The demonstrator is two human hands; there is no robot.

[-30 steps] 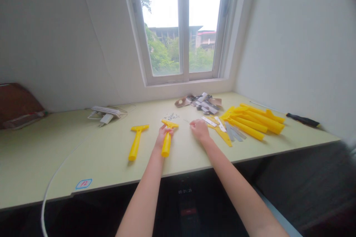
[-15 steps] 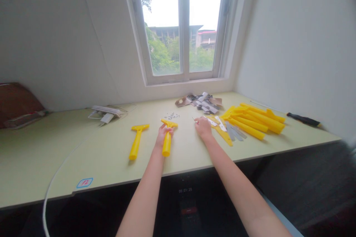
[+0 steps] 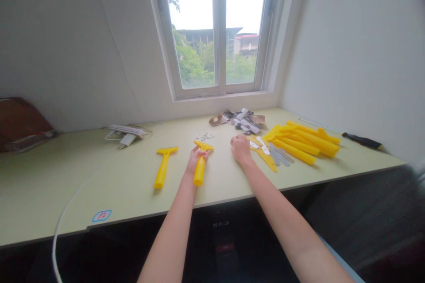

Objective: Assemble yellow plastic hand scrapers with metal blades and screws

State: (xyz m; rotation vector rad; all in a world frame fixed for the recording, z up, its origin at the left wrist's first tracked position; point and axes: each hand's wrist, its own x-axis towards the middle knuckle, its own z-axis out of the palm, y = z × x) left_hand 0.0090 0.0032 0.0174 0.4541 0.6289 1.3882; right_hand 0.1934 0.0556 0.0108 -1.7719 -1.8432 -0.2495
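My left hand [image 3: 191, 162] is wrapped round the handle of a yellow scraper [image 3: 199, 172], its wide head pointing away from me. My right hand [image 3: 240, 147] hovers at or on the table with fingers curled together; whatever they pinch is hidden. Just right of that hand lie flat yellow plates [image 3: 269, 163], small white plates [image 3: 263, 146] and grey blades [image 3: 279, 155]. Beyond the held scraper, several tiny screws [image 3: 206, 136] are scattered. A second yellow scraper [image 3: 162, 170] rests on the table to the left.
Yellow handles [image 3: 303, 143] are heaped on the right, with a black-handled screwdriver [image 3: 361, 140] beyond. Grey and brown wrappers [image 3: 245, 121] lie below the window. A power strip [image 3: 126, 131] and white cable [image 3: 68, 210] are on the left. The table's front edge [image 3: 226, 201] runs beneath my forearms.
My right hand has shifted slightly up and left and turned; a small pale piece seen at its fingertips is now hidden. The left hand with the scraper has barely moved.
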